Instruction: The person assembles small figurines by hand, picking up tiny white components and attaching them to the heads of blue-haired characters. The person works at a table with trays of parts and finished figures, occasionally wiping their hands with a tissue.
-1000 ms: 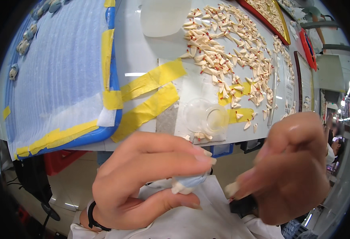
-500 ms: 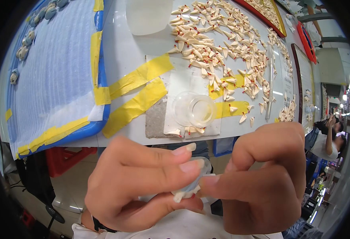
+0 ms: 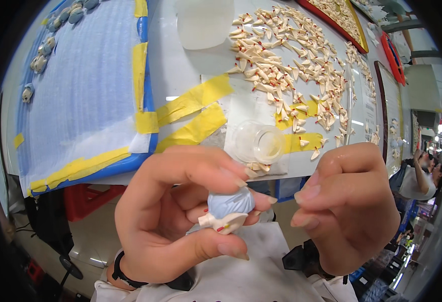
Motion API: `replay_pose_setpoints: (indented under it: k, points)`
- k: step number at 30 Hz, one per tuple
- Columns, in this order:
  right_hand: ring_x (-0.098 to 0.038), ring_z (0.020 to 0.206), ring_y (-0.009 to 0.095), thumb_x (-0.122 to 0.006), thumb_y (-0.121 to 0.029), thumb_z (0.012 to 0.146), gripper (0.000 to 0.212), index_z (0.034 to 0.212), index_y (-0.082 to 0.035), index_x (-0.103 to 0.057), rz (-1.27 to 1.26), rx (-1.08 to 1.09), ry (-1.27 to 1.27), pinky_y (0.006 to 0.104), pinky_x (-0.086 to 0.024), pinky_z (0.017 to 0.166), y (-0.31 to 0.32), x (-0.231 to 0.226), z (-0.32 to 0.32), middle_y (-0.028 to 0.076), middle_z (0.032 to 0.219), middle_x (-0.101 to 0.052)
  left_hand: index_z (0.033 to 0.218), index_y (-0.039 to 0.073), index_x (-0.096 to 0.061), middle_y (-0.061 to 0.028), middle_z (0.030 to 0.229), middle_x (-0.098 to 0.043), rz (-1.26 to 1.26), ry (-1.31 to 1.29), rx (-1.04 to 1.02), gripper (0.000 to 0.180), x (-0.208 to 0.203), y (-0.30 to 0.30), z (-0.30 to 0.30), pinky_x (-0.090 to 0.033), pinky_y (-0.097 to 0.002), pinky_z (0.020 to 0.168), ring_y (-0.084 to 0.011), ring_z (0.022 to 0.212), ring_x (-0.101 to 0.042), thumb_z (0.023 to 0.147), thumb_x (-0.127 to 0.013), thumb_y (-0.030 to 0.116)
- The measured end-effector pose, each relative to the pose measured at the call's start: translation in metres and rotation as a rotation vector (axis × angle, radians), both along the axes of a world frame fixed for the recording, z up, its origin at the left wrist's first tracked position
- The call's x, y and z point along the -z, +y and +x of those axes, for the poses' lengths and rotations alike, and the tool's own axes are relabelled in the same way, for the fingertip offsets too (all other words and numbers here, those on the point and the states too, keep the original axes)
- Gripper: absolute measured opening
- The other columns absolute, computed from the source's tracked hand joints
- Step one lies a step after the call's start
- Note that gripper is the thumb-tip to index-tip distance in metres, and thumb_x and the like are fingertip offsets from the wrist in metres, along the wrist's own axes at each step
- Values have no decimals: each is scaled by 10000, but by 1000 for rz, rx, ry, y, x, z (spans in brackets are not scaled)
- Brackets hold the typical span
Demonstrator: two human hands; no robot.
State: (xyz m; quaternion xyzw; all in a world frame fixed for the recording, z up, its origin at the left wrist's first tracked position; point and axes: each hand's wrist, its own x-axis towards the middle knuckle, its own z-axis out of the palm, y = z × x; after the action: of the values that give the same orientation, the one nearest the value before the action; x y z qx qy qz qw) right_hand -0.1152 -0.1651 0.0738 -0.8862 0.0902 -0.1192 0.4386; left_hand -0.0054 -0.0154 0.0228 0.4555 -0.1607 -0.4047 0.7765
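Fingers of my left hand pinch a small figurine piece, pale blue on top and cream below with a red mark, near me at centre, below the table edge. I see my right hand just right of it, fingers curled in, holding nothing, not touching the piece. Farther off on the white table stands a clear little jar beside yellow tape strips. Cream pieces lie scattered beyond, and a blue mat covers the far left.
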Motion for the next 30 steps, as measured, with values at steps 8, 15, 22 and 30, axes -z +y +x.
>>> replay_pose_setpoints:
  k: [8,15,22,30]
  points:
    - [-494,706,150,-656,-69,738,178,882,-15,-567,71,-2,-95,244,-420,661,9,13,-1,120,846,-502,1015,12,-427,-126,961,-491,-96,49,90,509,9,5,4,-521,-254,619,-238,811,-606,697,-748,245]
    - [-519,828,190,-722,-327,682,432,958,-20,-594,-21,-39,-195,282,-418,683,9,16,10,139,947,-538,1141,-5,-372,-151,1079,-496,-255,229,183,595,10,7,4,-451,-299,812,-224,1016,-519,669,-728,59]
    - [-513,829,188,-730,-391,626,465,932,-52,-642,-42,-6,-176,295,-423,669,14,26,11,117,967,-540,1181,10,-332,-142,1157,-480,-287,247,249,655,21,7,4,-416,-318,892,-200,1078,-496,658,-724,-44]
    - [-519,799,195,-727,-397,619,452,891,-51,-625,-71,15,-234,308,-427,675,14,30,10,87,897,-564,1183,8,-332,-151,1100,-528,-229,188,295,649,20,7,6,-410,-324,882,-207,1051,-518,670,-730,-4]
